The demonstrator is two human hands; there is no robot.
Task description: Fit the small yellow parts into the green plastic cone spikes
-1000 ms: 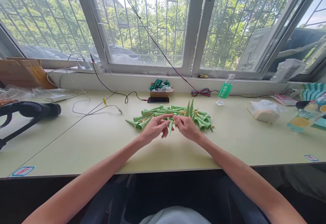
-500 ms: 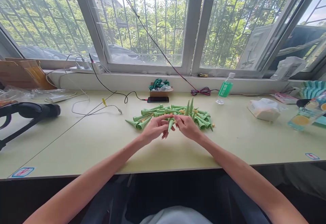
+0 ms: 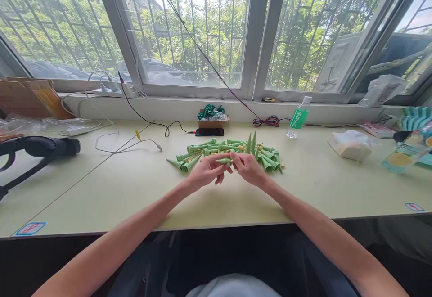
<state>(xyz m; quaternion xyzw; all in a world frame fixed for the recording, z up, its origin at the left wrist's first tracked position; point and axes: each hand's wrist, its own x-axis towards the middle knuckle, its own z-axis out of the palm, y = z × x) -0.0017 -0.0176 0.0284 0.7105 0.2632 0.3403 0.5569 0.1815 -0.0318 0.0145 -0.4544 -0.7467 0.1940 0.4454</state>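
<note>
A small green cone (image 3: pixel 222 161) lies across the gap between my hands, its narrow end toward the left. My left hand (image 3: pixel 204 171) has it between thumb and index finger, the other fingers curled beneath. At the cone's right end, the thumb and index finger of my right hand (image 3: pixel 250 169) pinch it; that end is partly hidden by the fingers. Right behind the hands spreads a pile of green cones (image 3: pixel 189 164) with small yellowish bits among them. Two cones (image 3: pixel 249 144) point upward just beyond my right hand; their bases are hidden.
Behind the pile are a phone (image 3: pixel 209 132) on a cable and a small box (image 3: pixel 213 124) with green wrapping. To the right stand a water bottle (image 3: pixel 299 118) and a tissue pack (image 3: pixel 350 145). A black headset-like object (image 3: pixel 37 149) and loose cables lie left.
The cone between my hands has turned from pointing down toward me to lying nearly level, its tip swung left against my left fingers. My arms have hardly moved.
</note>
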